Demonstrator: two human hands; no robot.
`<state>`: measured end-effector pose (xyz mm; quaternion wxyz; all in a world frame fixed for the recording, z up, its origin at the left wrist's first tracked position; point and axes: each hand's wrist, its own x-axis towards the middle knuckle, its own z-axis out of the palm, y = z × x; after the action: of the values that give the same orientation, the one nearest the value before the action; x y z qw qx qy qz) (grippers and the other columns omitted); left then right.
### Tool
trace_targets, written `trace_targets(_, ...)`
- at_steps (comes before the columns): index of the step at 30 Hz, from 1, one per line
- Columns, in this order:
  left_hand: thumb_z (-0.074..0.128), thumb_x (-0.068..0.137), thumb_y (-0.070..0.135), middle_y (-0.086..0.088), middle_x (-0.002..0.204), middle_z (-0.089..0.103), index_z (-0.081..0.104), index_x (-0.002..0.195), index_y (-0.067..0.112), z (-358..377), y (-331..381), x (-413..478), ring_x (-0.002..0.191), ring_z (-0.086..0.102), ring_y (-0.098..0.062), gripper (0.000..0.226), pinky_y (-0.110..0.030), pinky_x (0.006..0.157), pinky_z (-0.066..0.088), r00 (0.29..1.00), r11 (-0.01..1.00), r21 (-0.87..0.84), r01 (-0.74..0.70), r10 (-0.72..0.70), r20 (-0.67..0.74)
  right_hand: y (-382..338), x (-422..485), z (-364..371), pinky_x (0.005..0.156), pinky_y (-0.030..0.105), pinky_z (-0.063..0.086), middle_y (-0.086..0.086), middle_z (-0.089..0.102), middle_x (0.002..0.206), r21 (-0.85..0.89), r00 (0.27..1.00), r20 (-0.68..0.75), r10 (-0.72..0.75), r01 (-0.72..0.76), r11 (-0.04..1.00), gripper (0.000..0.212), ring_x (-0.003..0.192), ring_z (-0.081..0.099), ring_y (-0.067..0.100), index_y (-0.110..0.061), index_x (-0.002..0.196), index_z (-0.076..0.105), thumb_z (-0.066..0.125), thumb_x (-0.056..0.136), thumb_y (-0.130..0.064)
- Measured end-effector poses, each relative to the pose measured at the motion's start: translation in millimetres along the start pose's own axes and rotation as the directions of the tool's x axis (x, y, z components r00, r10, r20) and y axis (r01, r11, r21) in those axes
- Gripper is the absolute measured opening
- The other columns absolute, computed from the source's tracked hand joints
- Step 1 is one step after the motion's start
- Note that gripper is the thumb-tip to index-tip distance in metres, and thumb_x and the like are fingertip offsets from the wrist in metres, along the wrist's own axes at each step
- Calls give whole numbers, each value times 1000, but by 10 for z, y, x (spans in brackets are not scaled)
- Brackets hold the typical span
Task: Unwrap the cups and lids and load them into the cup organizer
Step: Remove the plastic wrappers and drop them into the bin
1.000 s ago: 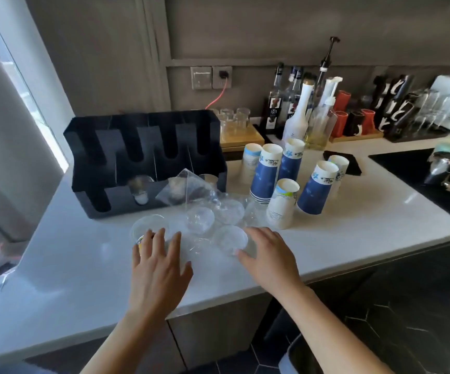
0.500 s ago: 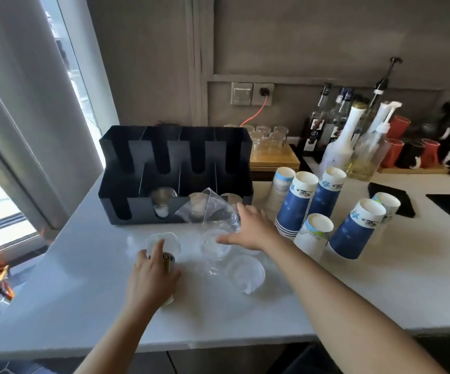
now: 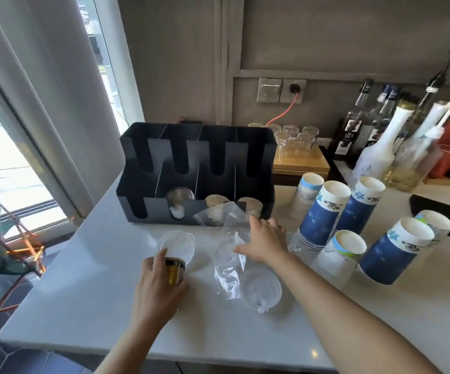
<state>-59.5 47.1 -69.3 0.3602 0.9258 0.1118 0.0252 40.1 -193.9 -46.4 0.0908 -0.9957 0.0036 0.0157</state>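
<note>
Clutching left grip [image 3: 159,282]: fingers curled round the lid stack [image 3: 176,245], mid counter
right grip [image 3: 265,244]: fingers apart, flat on the clear wrap [image 3: 227,276]
tip: I'd pin the wrap, lift the stack upright, squeeze lightly so lids stay nested
organizer [image 3: 196,168]: just behind, front slots part filled
room: paper cups [image 3: 323,214] crowd the right, loose lid [image 3: 261,290] sits nearer the counter [image 3: 70,306] edge, so swing left
</note>
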Motion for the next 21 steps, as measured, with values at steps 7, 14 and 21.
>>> trace_targets(7, 73, 80, 25, -4, 135, 42, 37, 148, 26, -42, -33, -15, 109, 58, -32, 77, -35, 76, 44, 1000, 999, -18, -28, 28, -6, 18, -14, 18, 93, 39, 40, 1, 60, 121, 66, 992, -126, 17, -8, 998, 60, 116, 48, 27, -26, 130, 54, 65, 79, -56)
trace_targets(14, 75, 76, 28, 2, 133, 43, 36, 146, 33, -75, -39, -58, 104, 59, -30, 80, -34, 74, 42, 999, 999, -15, -46, 46, 15, 45, 20, 44, 96, 43, 36, 6, 58, 129, -79, 996, 2, 88, -88, 993, 77, 121, 47, 30, -21, 133, 47, 67, 74, -66)
trace_targets(21, 76, 77, 33, 4, 132, 42, 35, 145, 34, -131, -14, -118, 94, 54, -21, 79, -36, 73, 48, 996, 995, -21, -94, 94, -5, 86, -73, -82, 80, 34, 48, 2, 64, 103, 118, 986, -166, 23, -3, 993, 12, 102, 55, 26, -23, 98, 72, 67, 88, -23)
